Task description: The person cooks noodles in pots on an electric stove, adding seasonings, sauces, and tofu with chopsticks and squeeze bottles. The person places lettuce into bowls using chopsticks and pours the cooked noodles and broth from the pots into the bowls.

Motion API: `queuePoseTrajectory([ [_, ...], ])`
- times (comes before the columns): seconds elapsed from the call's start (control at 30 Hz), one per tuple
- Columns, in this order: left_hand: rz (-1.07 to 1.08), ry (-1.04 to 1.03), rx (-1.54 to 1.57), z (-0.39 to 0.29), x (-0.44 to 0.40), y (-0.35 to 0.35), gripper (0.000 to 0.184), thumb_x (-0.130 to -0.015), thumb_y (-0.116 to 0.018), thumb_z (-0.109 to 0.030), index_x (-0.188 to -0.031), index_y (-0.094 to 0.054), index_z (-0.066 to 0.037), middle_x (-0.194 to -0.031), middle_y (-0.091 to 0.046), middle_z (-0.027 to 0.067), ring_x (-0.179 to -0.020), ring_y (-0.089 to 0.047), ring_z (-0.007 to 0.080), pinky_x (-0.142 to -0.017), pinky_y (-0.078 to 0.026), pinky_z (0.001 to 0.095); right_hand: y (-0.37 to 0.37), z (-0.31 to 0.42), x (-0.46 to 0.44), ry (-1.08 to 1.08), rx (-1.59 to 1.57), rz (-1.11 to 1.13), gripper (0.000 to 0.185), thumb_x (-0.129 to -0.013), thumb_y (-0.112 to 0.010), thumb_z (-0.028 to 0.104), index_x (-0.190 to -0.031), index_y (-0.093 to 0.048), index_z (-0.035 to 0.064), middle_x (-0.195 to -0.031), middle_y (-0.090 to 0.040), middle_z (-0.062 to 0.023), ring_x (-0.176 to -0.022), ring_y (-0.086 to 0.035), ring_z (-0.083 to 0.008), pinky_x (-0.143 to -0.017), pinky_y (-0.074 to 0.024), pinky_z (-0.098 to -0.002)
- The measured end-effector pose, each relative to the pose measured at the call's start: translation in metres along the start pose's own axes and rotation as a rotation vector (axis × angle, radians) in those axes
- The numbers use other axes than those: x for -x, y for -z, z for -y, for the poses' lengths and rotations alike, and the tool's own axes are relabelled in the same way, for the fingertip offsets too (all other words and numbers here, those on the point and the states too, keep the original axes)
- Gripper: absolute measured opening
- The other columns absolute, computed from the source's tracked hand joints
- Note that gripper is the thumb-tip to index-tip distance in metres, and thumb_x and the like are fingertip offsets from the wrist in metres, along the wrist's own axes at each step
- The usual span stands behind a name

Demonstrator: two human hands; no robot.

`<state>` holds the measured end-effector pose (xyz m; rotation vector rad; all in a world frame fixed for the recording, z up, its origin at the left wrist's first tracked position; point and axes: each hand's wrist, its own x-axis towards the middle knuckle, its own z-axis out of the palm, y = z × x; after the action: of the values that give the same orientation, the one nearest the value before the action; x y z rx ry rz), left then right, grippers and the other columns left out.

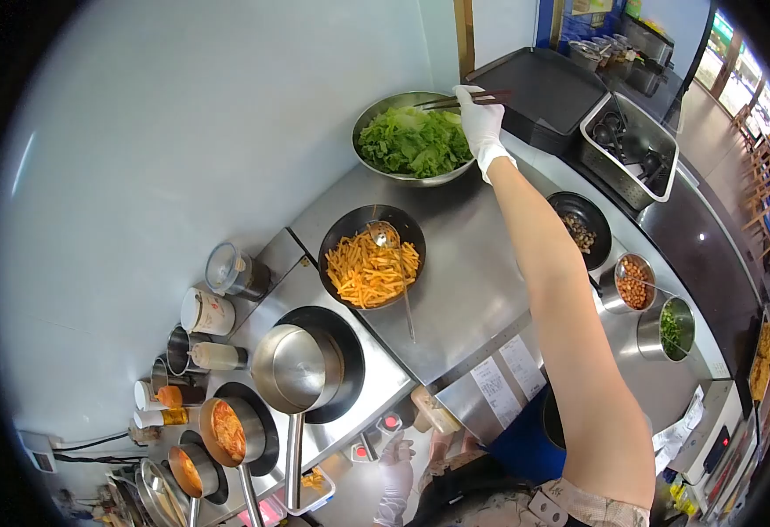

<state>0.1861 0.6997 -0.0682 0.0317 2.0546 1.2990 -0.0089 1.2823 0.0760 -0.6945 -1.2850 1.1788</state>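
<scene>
At the right rim of a metal bowl (365,158) of green lettuce (411,140), my gloved right hand (480,123) is closed round dark chopsticks (446,103). The chopsticks' tips lie over the leaves. Low in the view hangs my gloved left hand (396,465), fingers spread and holding nothing, beside the counter's front edge. Between the two hands stands a black bowl of yellow strips (367,268) with a metal ladle (385,234) resting in it.
An empty saucepan (290,367) and two smaller pans of orange food (228,430) stand at the left, near bottles and jars (218,356). To the right are black trays (534,88), a utensil bin (631,149), a small black pan (581,230) and metal cups (666,329).
</scene>
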Motion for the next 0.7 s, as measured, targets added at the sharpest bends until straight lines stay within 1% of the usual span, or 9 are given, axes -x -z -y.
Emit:
queuePoseTrajectory([
  [0.03,0.005,0.002,-0.011,-0.002,-0.001,-0.001,0.032,-0.096,-0.049,-0.011,-0.126,-0.051,-0.001,-0.097,-0.063,0.0075,-0.077,-0.056,0.0111,-0.072,-0.047,0.0247,0.002,-0.002,0.000,0.030,0.053,-0.023,0.017,-0.082,-0.068,0.015,-0.089,-0.070,-0.0004,-0.081,-0.067,-0.0044,-0.075,-0.060,-0.0121,-0.070,-0.0475,-0.0279],
  [0.17,0.011,-0.026,-0.011,0.001,-0.007,-0.005,0.031,-0.095,-0.050,-0.011,-0.125,-0.053,-0.003,-0.097,-0.063,0.0071,-0.076,-0.056,0.0109,-0.072,-0.047,0.0248,0.013,-0.012,-0.013,0.029,0.100,-0.042,0.017,-0.081,-0.069,0.016,-0.089,-0.070,0.0006,-0.080,-0.068,-0.0055,-0.075,-0.062,-0.0137,-0.070,-0.0476,-0.0287],
  [0.23,0.029,-0.031,-0.017,0.003,-0.012,-0.008,0.031,-0.095,-0.049,-0.012,-0.124,-0.053,-0.001,-0.096,-0.064,0.0083,-0.076,-0.058,0.0116,-0.071,-0.048,0.0250,0.016,-0.018,-0.015,0.088,0.193,-0.039,0.016,-0.081,-0.068,0.015,-0.089,-0.071,0.0011,-0.080,-0.068,-0.0056,-0.074,-0.062,-0.0134,-0.070,-0.0477,-0.0286],
  [0.3,0.044,-0.037,-0.026,0.001,-0.016,-0.010,0.032,-0.096,-0.048,-0.014,-0.124,-0.054,0.000,-0.096,-0.065,0.0095,-0.075,-0.059,0.0123,-0.071,-0.048,0.0252,0.014,-0.023,-0.016,0.024,0.187,-0.012,0.018,-0.079,-0.067,0.017,-0.088,-0.070,0.0017,-0.079,-0.069,-0.0128,-0.074,-0.066,-0.0213,-0.073,-0.0494,-0.0325],
  [0.37,0.061,-0.078,-0.088,-0.003,-0.020,-0.013,0.031,-0.096,-0.047,-0.013,-0.123,-0.054,0.000,-0.095,-0.065,0.0094,-0.075,-0.058,0.0120,-0.070,-0.048,0.0252,0.017,-0.021,-0.022,0.064,0.180,-0.029,0.020,-0.079,-0.067,0.018,-0.085,-0.069,-0.0009,-0.077,-0.069,-0.0121,-0.072,-0.065,-0.0196,-0.070,-0.0494,-0.0324],
  [0.43,0.061,-0.067,-0.090,-0.002,-0.024,-0.014,0.031,-0.095,-0.049,-0.011,-0.124,-0.054,-0.001,-0.095,-0.064,0.0091,-0.076,-0.058,0.0121,-0.071,-0.049,0.0258,0.023,-0.012,-0.030,-0.011,-0.060,-0.025,0.012,-0.083,-0.063,0.010,-0.085,-0.070,0.0005,-0.081,-0.068,-0.0058,-0.074,-0.063,-0.0131,-0.065,-0.0532,-0.0276],
  [0.47,0.063,-0.060,-0.092,0.000,-0.027,-0.015,0.032,-0.095,-0.050,-0.010,-0.125,-0.054,-0.002,-0.096,-0.064,0.0088,-0.076,-0.058,0.0123,-0.071,-0.049,0.0264,0.027,0.008,-0.024,-0.048,-0.138,-0.010,0.012,-0.085,-0.061,0.008,-0.083,-0.069,0.0000,-0.083,-0.067,-0.0062,-0.075,-0.063,-0.0134,-0.065,-0.0560,-0.0266],
  [0.6,0.076,-0.046,-0.109,0.002,-0.033,-0.018,0.032,-0.095,-0.050,-0.012,-0.125,-0.054,-0.002,-0.095,-0.064,0.0087,-0.076,-0.058,0.0127,-0.072,-0.050,0.0269,0.048,0.014,-0.029,-0.025,-0.163,0.056,0.013,-0.088,-0.060,0.009,-0.086,-0.069,-0.0010,-0.086,-0.067,-0.0075,-0.079,-0.065,-0.0152,-0.069,-0.0582,-0.0284],
  [0.7,0.094,-0.061,-0.091,0.004,-0.038,-0.020,0.032,-0.095,-0.050,-0.013,-0.125,-0.054,-0.003,-0.095,-0.064,0.0086,-0.076,-0.058,0.0128,-0.071,-0.049,0.0267,0.061,0.019,-0.030,-0.002,-0.161,0.050,0.014,-0.088,-0.059,0.008,-0.088,-0.069,-0.0012,-0.087,-0.067,-0.0079,-0.081,-0.065,-0.0160,-0.070,-0.0584,-0.0291],
])
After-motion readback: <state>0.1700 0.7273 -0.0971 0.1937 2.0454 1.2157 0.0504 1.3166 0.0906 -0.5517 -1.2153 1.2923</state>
